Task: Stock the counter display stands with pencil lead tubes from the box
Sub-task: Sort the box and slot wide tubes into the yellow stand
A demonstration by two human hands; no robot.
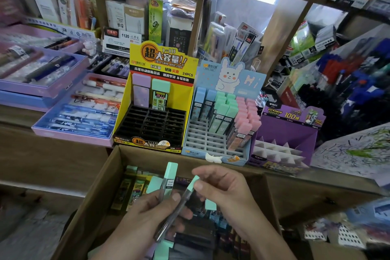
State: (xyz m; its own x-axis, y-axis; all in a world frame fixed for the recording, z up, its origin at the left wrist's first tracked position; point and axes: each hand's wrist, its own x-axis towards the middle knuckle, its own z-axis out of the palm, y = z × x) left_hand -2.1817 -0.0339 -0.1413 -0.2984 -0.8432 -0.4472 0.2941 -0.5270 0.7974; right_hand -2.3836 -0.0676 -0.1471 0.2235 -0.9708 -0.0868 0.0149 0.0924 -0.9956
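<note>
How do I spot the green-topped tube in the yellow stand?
Look at the yellow stand on the counter, left of the bunny stand. At its back, above the black slots, stands the green-topped tube. Its neighbours are purple; it alone has a mint cap.

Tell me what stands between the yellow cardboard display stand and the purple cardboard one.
In the head view, a pale blue cardboard display stand with a rabbit header stands there, partly filled with blue, green and pink-capped lead tubes.
</note>
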